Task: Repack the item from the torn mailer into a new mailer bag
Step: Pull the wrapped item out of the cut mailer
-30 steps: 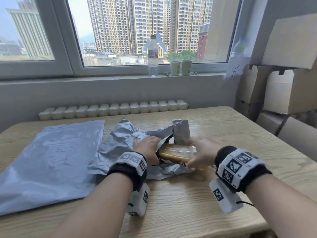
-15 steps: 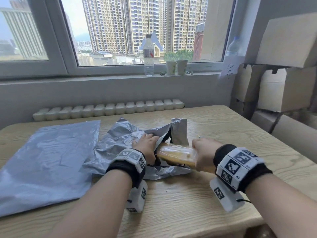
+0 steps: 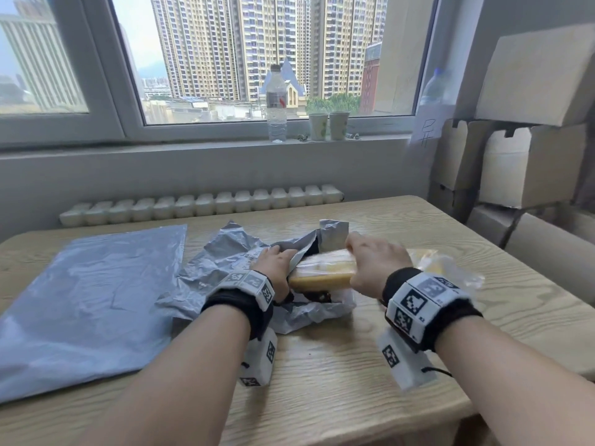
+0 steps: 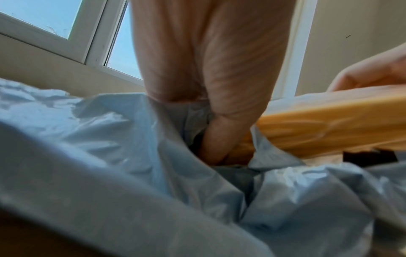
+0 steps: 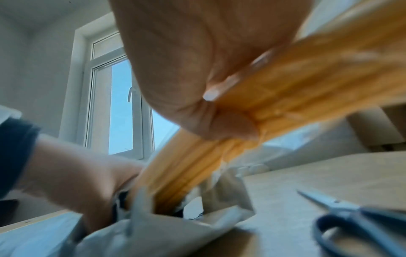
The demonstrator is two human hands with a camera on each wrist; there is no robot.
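Note:
A crumpled grey torn mailer (image 3: 222, 265) lies mid-table with its torn mouth facing right. My left hand (image 3: 275, 268) grips its edge (image 4: 180, 125) beside the opening. A flat yellow item in clear plastic wrap (image 3: 322, 268) sticks halfway out of the mouth. My right hand (image 3: 373, 265) grips that yellow item (image 5: 296, 90) from above, thumb under it. Its inner end is hidden in the torn mailer (image 5: 158, 231). A smooth new grey mailer bag (image 3: 87, 300) lies flat at the left.
Blue-handled scissors (image 5: 351, 219) lie on the wooden table (image 3: 354, 375) right of the torn mailer. A water bottle (image 3: 276, 104) and two paper cups (image 3: 328, 125) stand on the windowsill. Cardboard boxes (image 3: 528, 149) are stacked at the right.
My right hand has pulled the yellow item further out of the torn mailer, toward the right and slightly up. My left hand has kept its hold on the mailer.

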